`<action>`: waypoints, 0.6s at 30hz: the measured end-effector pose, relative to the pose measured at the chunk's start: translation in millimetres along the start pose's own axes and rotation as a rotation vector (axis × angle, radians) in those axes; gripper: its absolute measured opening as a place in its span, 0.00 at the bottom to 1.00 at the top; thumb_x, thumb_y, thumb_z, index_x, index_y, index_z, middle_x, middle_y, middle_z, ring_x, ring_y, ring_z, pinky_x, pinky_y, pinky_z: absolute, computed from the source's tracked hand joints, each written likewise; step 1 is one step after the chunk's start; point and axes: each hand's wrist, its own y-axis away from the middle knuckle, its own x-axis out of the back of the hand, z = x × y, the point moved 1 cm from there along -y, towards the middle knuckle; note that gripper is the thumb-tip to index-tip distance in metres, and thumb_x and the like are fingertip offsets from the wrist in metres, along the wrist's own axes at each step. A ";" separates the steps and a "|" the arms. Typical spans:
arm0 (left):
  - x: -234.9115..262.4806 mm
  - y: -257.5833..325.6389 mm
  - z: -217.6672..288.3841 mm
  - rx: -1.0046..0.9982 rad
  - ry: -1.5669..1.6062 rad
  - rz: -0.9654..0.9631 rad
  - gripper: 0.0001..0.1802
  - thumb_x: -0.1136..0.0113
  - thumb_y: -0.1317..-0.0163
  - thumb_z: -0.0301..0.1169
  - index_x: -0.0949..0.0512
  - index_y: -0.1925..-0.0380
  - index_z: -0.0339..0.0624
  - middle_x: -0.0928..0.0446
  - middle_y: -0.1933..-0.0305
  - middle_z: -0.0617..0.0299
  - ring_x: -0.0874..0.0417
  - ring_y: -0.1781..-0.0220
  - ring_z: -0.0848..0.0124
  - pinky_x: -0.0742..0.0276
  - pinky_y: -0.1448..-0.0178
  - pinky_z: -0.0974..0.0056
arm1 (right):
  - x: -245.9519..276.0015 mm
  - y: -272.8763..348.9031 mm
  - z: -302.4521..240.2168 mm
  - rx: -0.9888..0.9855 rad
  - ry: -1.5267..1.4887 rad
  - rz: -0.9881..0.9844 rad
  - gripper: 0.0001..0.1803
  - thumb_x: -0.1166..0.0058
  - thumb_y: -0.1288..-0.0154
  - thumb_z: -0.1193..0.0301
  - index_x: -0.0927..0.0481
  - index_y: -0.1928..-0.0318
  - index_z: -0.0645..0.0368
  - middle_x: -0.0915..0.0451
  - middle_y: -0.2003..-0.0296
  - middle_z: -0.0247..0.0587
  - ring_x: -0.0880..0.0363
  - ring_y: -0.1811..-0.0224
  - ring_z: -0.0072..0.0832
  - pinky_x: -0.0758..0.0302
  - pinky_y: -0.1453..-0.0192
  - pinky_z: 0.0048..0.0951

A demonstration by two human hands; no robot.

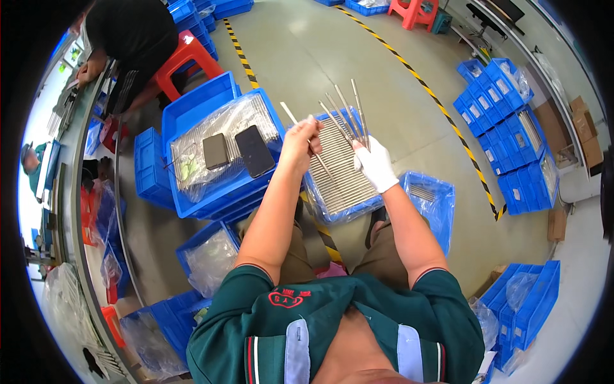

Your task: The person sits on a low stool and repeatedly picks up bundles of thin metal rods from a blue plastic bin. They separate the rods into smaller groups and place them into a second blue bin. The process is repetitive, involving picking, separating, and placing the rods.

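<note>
My bare left hand (299, 146) pinches one thin metal rod (288, 112), which slants with its lower end over the bin in front of me. In a white glove, my right hand (376, 165) grips several slim metal rods (359, 105) that fan out upward and away from me. Both hands are above a blue bin (339, 219) lined with clear plastic. Many similar metal rods (342, 195) lie in it side by side, forming a flat layer. The lower ends of the rods in my right hand are hidden by the glove.
To the left, a blue crate (184, 208) holds plastic-wrapped rods with two dark phones (254, 152) on top. Another blue bin (441, 217) stands at right. Stacked blue bins (505, 144) line the right wall. A person in black (131, 32) sits on a red stool (190, 61) far left.
</note>
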 end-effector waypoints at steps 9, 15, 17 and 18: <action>2.0 -8.1 -1.1 -0.036 0.357 -0.018 0.17 0.48 0.32 0.42 0.25 0.69 0.38 0.34 0.78 0.66 0.37 0.78 0.76 0.38 0.75 0.70 | -3.5 19.3 -10.6 -0.059 0.015 -0.117 0.08 0.49 0.36 0.69 0.25 0.64 0.62 0.27 0.82 0.31 0.30 0.79 0.17 0.33 0.72 0.22; -15.3 -1.0 -21.5 -0.007 0.026 -0.095 0.14 0.48 0.33 0.39 0.24 0.66 0.38 0.32 0.77 0.68 0.39 0.81 0.79 0.42 0.77 0.72 | -3.4 11.1 -7.6 -0.042 -0.056 -0.048 0.08 0.48 0.36 0.69 0.25 0.64 0.62 0.26 0.81 0.32 0.30 0.80 0.17 0.32 0.74 0.22; -29.0 7.4 -32.4 0.034 0.098 -0.125 0.13 0.47 0.33 0.39 0.24 0.66 0.39 0.33 0.77 0.68 0.39 0.81 0.79 0.42 0.77 0.72 | -3.0 7.1 -3.4 -0.020 -0.078 -0.002 0.08 0.47 0.37 0.69 0.25 0.63 0.62 0.26 0.80 0.32 0.30 0.80 0.17 0.32 0.74 0.22; -29.1 6.6 -34.0 0.050 0.112 -0.132 0.12 0.47 0.33 0.38 0.24 0.66 0.40 0.33 0.77 0.69 0.39 0.81 0.80 0.43 0.78 0.73 | -2.7 5.2 -1.0 -0.003 -0.072 0.027 0.09 0.47 0.37 0.69 0.25 0.63 0.62 0.26 0.80 0.32 0.30 0.80 0.17 0.32 0.74 0.22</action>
